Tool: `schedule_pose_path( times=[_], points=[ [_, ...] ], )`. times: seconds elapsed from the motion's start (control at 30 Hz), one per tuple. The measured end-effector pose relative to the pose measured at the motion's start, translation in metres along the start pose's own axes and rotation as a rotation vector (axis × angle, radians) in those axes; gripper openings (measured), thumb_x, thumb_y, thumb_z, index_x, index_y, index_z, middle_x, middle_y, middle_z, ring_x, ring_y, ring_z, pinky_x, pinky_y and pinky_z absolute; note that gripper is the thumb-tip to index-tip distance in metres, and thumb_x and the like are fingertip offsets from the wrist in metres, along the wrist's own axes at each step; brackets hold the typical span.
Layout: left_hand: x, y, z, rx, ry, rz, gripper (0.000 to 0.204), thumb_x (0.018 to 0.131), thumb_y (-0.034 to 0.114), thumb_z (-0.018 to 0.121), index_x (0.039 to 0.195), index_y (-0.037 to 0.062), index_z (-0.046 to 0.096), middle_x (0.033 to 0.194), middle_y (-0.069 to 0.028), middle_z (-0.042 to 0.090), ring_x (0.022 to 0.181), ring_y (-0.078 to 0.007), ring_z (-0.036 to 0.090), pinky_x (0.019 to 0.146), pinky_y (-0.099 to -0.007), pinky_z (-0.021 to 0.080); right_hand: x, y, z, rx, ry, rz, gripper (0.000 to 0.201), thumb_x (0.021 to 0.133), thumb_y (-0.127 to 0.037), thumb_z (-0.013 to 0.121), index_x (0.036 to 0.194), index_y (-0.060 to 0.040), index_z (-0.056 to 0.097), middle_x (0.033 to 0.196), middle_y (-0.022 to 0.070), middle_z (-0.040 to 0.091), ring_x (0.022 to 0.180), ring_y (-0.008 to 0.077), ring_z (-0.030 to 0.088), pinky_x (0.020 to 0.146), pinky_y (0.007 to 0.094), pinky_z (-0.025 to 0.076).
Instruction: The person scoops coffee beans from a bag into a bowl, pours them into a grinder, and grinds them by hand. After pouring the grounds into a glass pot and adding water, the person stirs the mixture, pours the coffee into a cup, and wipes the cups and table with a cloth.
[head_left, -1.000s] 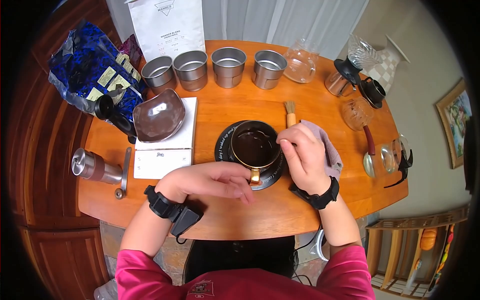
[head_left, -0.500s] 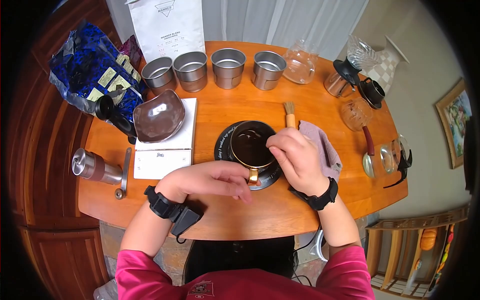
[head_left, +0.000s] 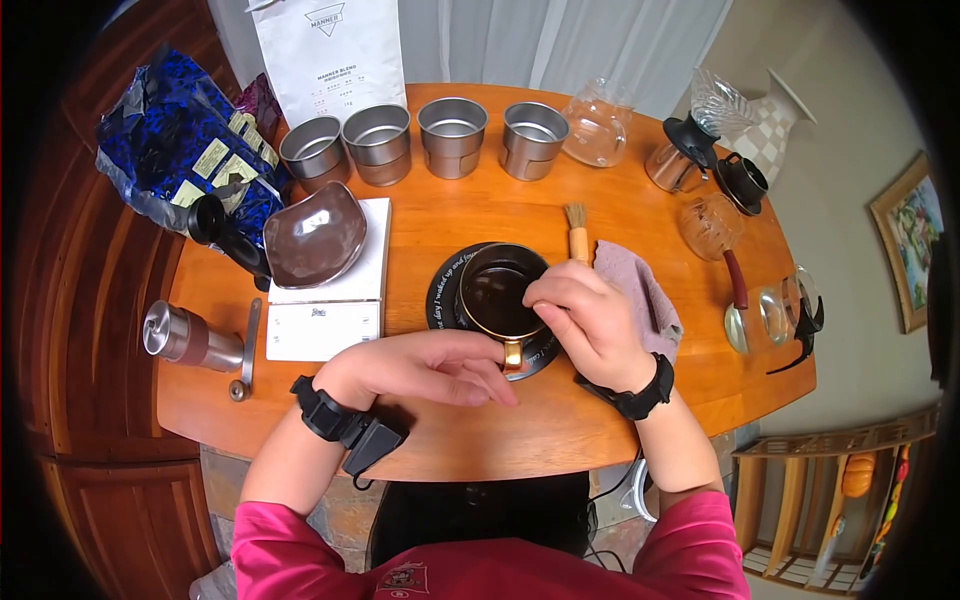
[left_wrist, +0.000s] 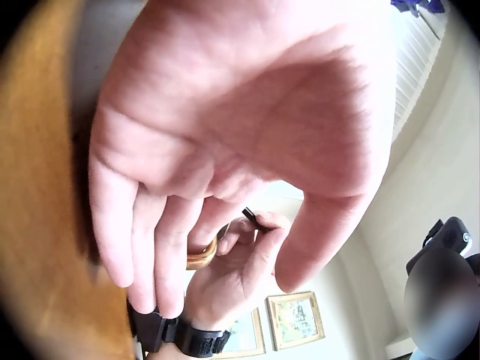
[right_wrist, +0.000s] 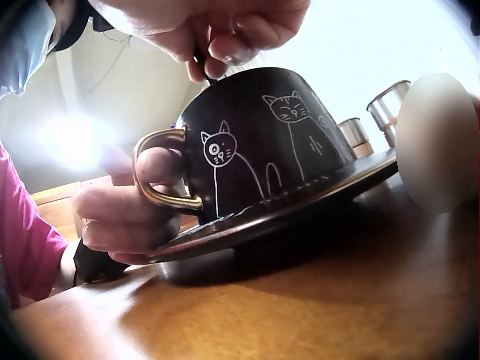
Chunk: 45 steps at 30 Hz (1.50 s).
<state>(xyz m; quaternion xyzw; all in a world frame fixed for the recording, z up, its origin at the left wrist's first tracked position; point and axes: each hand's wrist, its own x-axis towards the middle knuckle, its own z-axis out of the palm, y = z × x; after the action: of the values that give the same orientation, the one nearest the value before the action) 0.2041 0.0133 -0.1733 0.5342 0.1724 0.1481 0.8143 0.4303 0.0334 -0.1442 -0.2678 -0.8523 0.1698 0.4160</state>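
Observation:
A black cup point(right_wrist: 247, 150) with cat drawings and a dark liquid inside stands on a black saucer point(head_left: 442, 295) with white lettering. My left hand point(head_left: 435, 367) lies at its near side, the index finger through the gold handle point(head_left: 513, 355) and the other fingers loosely extended. Over the cup's right rim, my right hand point(head_left: 590, 320) pinches a thin dark stick point(left_wrist: 253, 218) between thumb and fingers. The stick points down into the cup point(head_left: 468, 318); its lower end is hidden.
Behind stand several metal cups point(head_left: 451, 150) and a glass server point(head_left: 597, 135). A scale point(head_left: 322, 330) carrying a brown dish point(head_left: 316, 235) and a hand grinder point(head_left: 190, 337) lie left. A brush point(head_left: 578, 240), a cloth point(head_left: 640, 290) and glassware point(head_left: 710, 228) are right.
My right hand has shifted left, its fingertips moving from the cup's right rim to over its opening. My left hand stays at the handle with little movement.

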Motion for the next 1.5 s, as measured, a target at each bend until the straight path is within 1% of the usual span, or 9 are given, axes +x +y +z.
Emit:
schedule_pose_path(
  times=[0.17, 0.37, 0.47, 0.67, 0.77, 0.97, 1.17, 1.27, 1.5],
  points=[
    [-0.001, -0.005, -0.008, 0.007, -0.004, -0.022, 0.05, 0.083, -0.001, 0.052, 0.131, 0.0031, 0.037, 0.116, -0.0216, 0.055, 0.115, -0.0266, 0.049, 0.096, -0.0346, 0.037, -0.001, 0.003, -0.002, -0.153, 0.081, -0.003, 0.004, 0.081, -0.006, 0.057, 0.083, -0.0034, 0.058, 0.077, 0.009, 0.057, 0.066, 0.0272, 0.056, 0.06, 0.0327, 0.044],
    [-0.001, -0.005, -0.001, -0.074, -0.036, 0.013, 0.054, 0.082, -0.004, 0.051, 0.133, 0.0037, 0.035, 0.12, -0.0234, 0.052, 0.118, -0.0281, 0.047, 0.1, -0.0369, 0.034, -0.006, 0.001, -0.008, 0.157, 0.016, 0.022, 0.004, 0.082, -0.007, 0.056, 0.083, -0.0029, 0.057, 0.077, 0.0113, 0.056, 0.067, 0.0261, 0.056, 0.058, 0.0308, 0.044],
    [0.0, -0.004, -0.001, -0.07, -0.032, 0.013, 0.053, 0.082, -0.004, 0.051, 0.133, 0.0043, 0.035, 0.119, -0.0231, 0.052, 0.117, -0.028, 0.047, 0.1, -0.0365, 0.035, -0.003, -0.002, -0.003, 0.164, -0.017, 0.01, 0.005, 0.083, -0.007, 0.056, 0.084, -0.0029, 0.057, 0.078, 0.0117, 0.056, 0.069, 0.0264, 0.056, 0.059, 0.0318, 0.044],
    [-0.002, -0.005, -0.008, -0.007, 0.021, -0.014, 0.048, 0.084, -0.001, 0.051, 0.13, 0.0037, 0.039, 0.116, -0.0215, 0.055, 0.113, -0.0268, 0.051, 0.096, -0.0343, 0.037, -0.001, 0.005, 0.002, -0.14, 0.06, 0.003, 0.005, 0.083, -0.007, 0.056, 0.085, -0.0031, 0.057, 0.079, 0.0106, 0.056, 0.069, 0.0267, 0.056, 0.059, 0.0326, 0.044],
    [-0.004, -0.004, -0.009, -0.012, 0.034, -0.02, 0.047, 0.084, -0.001, 0.052, 0.13, 0.0034, 0.04, 0.117, -0.0219, 0.055, 0.114, -0.0268, 0.051, 0.096, -0.0344, 0.037, -0.002, 0.001, -0.004, -0.15, 0.104, 0.073, 0.005, 0.083, -0.007, 0.056, 0.085, -0.0027, 0.057, 0.076, 0.01, 0.056, 0.067, 0.026, 0.056, 0.058, 0.0319, 0.044],
    [-0.001, -0.005, -0.001, -0.073, -0.008, 0.049, 0.052, 0.083, -0.001, 0.052, 0.132, 0.0031, 0.036, 0.119, -0.0237, 0.052, 0.115, -0.0278, 0.049, 0.098, -0.036, 0.036, -0.004, 0.001, -0.006, 0.184, 0.027, 0.07, 0.005, 0.084, -0.007, 0.056, 0.085, -0.0018, 0.057, 0.075, 0.0094, 0.056, 0.066, 0.0247, 0.055, 0.059, 0.0304, 0.044],
    [-0.001, -0.003, -0.001, -0.053, -0.007, 0.026, 0.054, 0.083, -0.001, 0.053, 0.133, 0.0054, 0.035, 0.119, -0.024, 0.052, 0.115, -0.028, 0.049, 0.097, -0.0351, 0.036, 0.002, 0.0, 0.0, 0.026, 0.02, 0.045, 0.004, 0.083, -0.005, 0.056, 0.085, -0.0019, 0.058, 0.078, 0.0112, 0.056, 0.071, 0.0268, 0.058, 0.062, 0.0311, 0.046],
    [-0.002, 0.002, -0.003, -0.024, 0.001, -0.012, 0.054, 0.083, -0.001, 0.053, 0.133, 0.0064, 0.035, 0.119, -0.0239, 0.052, 0.114, -0.0279, 0.049, 0.096, -0.0344, 0.037, 0.001, 0.004, 0.001, -0.093, 0.107, 0.058, 0.004, 0.083, -0.005, 0.056, 0.084, -0.0023, 0.058, 0.078, 0.012, 0.056, 0.068, 0.0271, 0.058, 0.06, 0.0309, 0.045],
    [0.001, -0.008, -0.002, -0.083, -0.048, 0.03, 0.056, 0.082, -0.003, 0.052, 0.134, 0.0069, 0.034, 0.122, -0.0245, 0.049, 0.114, -0.0283, 0.049, 0.096, -0.0353, 0.036, -0.003, 0.001, -0.009, 0.129, 0.061, 0.046, 0.004, 0.084, -0.006, 0.054, 0.084, -0.0031, 0.058, 0.079, 0.0097, 0.056, 0.064, 0.0269, 0.055, 0.059, 0.0305, 0.044]
  ],
)
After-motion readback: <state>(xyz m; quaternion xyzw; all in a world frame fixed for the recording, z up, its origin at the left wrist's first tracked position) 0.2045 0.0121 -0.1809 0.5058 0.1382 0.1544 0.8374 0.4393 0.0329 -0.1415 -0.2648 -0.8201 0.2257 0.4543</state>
